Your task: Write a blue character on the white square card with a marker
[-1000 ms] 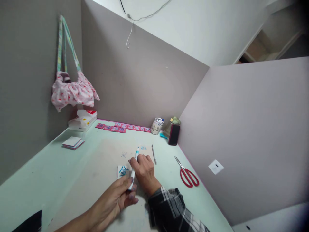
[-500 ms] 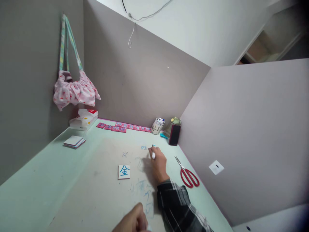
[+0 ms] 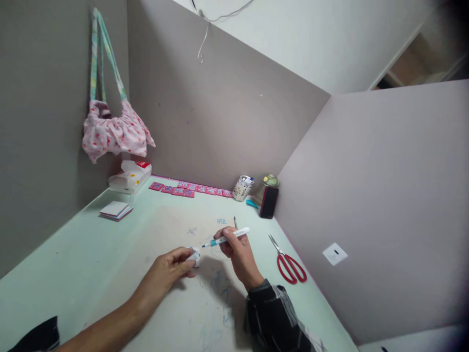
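Observation:
My right hand (image 3: 236, 249) grips a white marker with a blue end (image 3: 230, 236). Its blue tip points left. A thin pen or brush with a dark tip (image 3: 235, 222) sticks up behind the same fingers; whether they hold it too I cannot tell. My left hand (image 3: 176, 261) is closed, thumb against fingers, around something whitish and small that I cannot make out. Beside those fingertips, the white card (image 3: 197, 259) shows only in part; the hand covers most of its blue character. The marker's tip is just right of the card, apart from it.
Red-handled scissors (image 3: 291, 268) lie at right. A dark phone (image 3: 269, 202), a patterned can (image 3: 243, 188) and a glass jar (image 3: 270, 181) stand at the back right. Pink character cards (image 3: 183, 192) line the back edge. Stacked cards (image 3: 115, 209) and a tissue pack (image 3: 130, 177) are at left.
My left hand has moved from the bottom edge up to the card and now covers most of it. The marker in my right hand now shows at full length, tip toward the left.

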The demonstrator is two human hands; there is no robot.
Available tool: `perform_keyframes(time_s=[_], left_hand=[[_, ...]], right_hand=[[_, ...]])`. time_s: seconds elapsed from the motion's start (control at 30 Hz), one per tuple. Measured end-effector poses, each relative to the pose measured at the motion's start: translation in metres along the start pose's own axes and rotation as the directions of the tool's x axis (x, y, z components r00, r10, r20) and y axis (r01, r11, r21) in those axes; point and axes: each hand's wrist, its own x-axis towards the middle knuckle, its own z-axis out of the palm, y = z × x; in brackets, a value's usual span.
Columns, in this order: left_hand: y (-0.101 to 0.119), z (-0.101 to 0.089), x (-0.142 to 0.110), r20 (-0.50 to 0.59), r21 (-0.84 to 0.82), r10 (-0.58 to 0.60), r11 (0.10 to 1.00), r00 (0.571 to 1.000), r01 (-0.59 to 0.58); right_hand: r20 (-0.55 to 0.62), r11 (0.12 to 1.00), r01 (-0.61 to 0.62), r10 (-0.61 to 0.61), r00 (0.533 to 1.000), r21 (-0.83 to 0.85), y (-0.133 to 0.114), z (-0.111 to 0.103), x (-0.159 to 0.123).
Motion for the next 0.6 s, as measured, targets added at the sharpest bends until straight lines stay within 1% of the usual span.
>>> perform_keyframes(time_s=[0.17,0.37,0.47,0.53,0.6], left_hand=[[0.002,0.002,-0.001,-0.018,0.025,0.007,1.000,1.000,-0.007],[0.004,0.005,-0.002,-0.014,0.031,0.056,0.998,0.998,-0.055],[0.004,0.006,-0.001,-0.024,0.048,0.085,0.995,0.996,-0.083],[0.004,0.006,-0.002,-0.044,0.065,0.110,0.992,0.993,-0.107],[0.004,0.007,-0.004,-0.075,0.087,0.138,0.987,0.988,-0.132]], right_hand=[[0.029,0.999,-0.033,0.032,0.999,0.041,0.000,0.004,-0.004],[0.075,0.999,-0.045,0.045,0.996,0.001,0.000,0.008,-0.008],[0.097,0.997,-0.081,0.081,0.992,-0.007,0.000,0.014,-0.011],[0.093,0.993,-0.114,0.113,0.989,0.006,0.004,0.019,-0.014],[0.061,0.990,-0.141,0.139,0.988,0.030,0.010,0.027,-0.017]])
